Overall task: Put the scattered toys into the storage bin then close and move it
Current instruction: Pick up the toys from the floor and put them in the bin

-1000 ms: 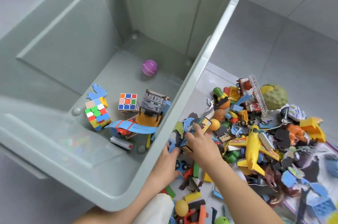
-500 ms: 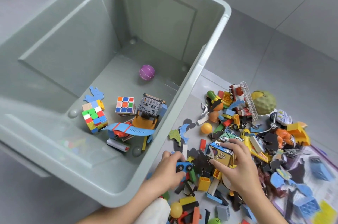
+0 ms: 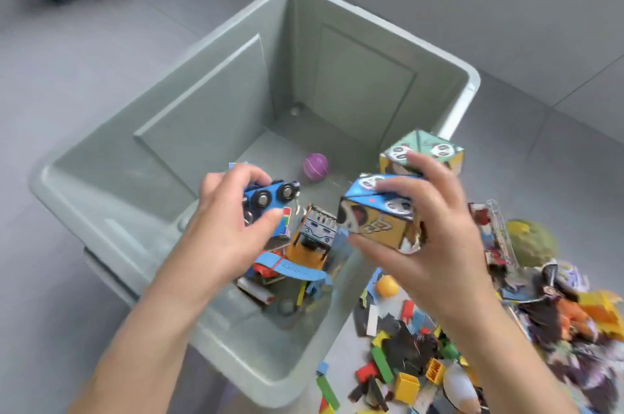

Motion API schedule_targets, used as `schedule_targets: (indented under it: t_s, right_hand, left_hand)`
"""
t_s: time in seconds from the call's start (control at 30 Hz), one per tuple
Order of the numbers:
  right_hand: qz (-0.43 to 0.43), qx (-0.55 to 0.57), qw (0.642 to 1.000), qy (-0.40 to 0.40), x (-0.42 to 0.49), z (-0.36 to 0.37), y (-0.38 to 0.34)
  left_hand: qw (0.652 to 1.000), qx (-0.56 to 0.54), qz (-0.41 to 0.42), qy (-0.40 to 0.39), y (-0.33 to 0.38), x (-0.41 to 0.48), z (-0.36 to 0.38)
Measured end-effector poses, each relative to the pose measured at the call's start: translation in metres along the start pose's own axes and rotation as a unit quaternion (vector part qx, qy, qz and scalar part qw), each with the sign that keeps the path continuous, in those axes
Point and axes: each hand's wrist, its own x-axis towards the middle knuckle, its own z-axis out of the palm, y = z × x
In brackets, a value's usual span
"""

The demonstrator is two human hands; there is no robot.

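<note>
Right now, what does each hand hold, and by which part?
The left hand pinches a blue toy car by its body, wheels facing the camera. The right hand grips a panda-printed folding cube by its top and underside.

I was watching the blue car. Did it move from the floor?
Yes. The left hand lifted the blue car off the floor pile, over the storage bin.

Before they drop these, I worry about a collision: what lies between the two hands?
Head view: no toy is held between the left hand and right hand. Through the gap shows the yellow truck, down in the bin.
</note>
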Motion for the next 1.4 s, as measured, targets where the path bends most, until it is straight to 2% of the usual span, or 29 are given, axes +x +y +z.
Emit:
schedule_targets:
  t_s: [0.07,0.17,0.27,0.3,0.33,0.37,0.4,0.43,0.47,0.5,0.53,0.57,0.67,0.73,0.8,0.9,1.0,1.07,1.17,1.3,1.4]
  right_hand:
    - [-0.015,-0.169,0.977,-0.131,0.012,0.032,-0.005]
    - [0.002,-0.362,0.895,-0.261,0.023,0.063,-0.01]
    - [0.002,-0.413,0.855,-0.313,0.032,0.068,-0.012]
    - [-0.003,-0.395,0.857,-0.331,0.034,0.065,-0.011]
    - [0.003,-0.342,0.876,-0.339,0.035,0.06,-0.009]
    - [0.021,-0.256,0.913,-0.316,0.035,0.052,-0.006]
    - [0.052,-0.157,0.954,-0.251,0.033,0.04,-0.006]
    - [0.08,-0.059,0.986,-0.133,0.031,0.026,-0.001]
    - [0.094,0.007,0.995,0.011,0.027,0.011,0.011]
    - [0.121,0.032,0.985,0.121,0.019,-0.002,0.028]
    - [0.168,0.029,0.97,0.174,0.01,-0.01,0.048]
    - [0.227,0.0,0.96,0.165,-0.001,-0.014,0.071]
    - [0.356,-0.128,0.924,-0.056,-0.048,0.01,0.139]
    - [0.378,-0.153,0.895,-0.183,-0.077,0.039,0.167]
    - [0.38,-0.166,0.879,-0.235,-0.092,0.066,0.18]
    - [0.336,-0.245,0.873,-0.256,-0.096,0.098,0.183]
    - [0.286,-0.293,0.873,-0.264,-0.092,0.126,0.186]
    - [0.274,-0.299,0.876,-0.259,-0.088,0.138,0.189]
    - [0.276,-0.279,0.889,-0.235,-0.081,0.145,0.193]
    - [0.274,-0.236,0.904,-0.226,-0.086,0.146,0.2]
    - [0.257,-0.255,0.908,-0.212,-0.095,0.145,0.203]
  left_hand:
    - [0.996,0.055,-0.073,0.001,-0.029,0.005,0.001]
    - [0.99,0.102,-0.102,-0.009,-0.044,0.006,0.01]
    - [0.989,0.121,-0.09,-0.007,-0.038,0.006,0.014]
    - [0.989,0.119,-0.081,-0.01,-0.035,0.006,0.015]
    - [0.99,0.12,-0.074,-0.018,-0.032,0.005,0.016]
    - [0.989,0.125,-0.068,-0.029,-0.03,0.004,0.016]
    - [0.988,0.132,-0.064,-0.042,-0.028,0.002,0.017]
    - [0.987,0.137,-0.059,-0.053,-0.027,0.001,0.018]
    - [0.987,0.14,-0.053,-0.057,-0.025,-0.001,0.019]
    - [0.987,0.14,-0.045,-0.06,-0.024,-0.002,0.021]
    - [0.987,0.142,-0.037,-0.065,-0.024,-0.004,0.024]
    - [0.985,0.151,-0.026,-0.078,-0.024,-0.005,0.026]
    - [0.977,0.174,0.025,-0.122,-0.021,-0.008,0.03]
    - [0.979,0.136,0.066,-0.135,-0.011,-0.012,0.029]
    - [0.981,0.071,0.092,-0.152,0.006,-0.017,0.034]
    - [0.978,0.028,0.125,-0.165,0.018,-0.026,0.054]
    - [0.984,0.018,0.129,-0.12,0.014,-0.027,0.069]
    - [0.985,0.037,0.134,-0.105,0.01,-0.026,0.072]
    - [0.971,0.111,0.199,-0.077,0.007,-0.023,0.075]
    - [0.965,0.137,0.215,-0.058,0.008,-0.021,0.074]
    - [0.964,0.153,0.207,-0.063,0.004,-0.02,0.071]
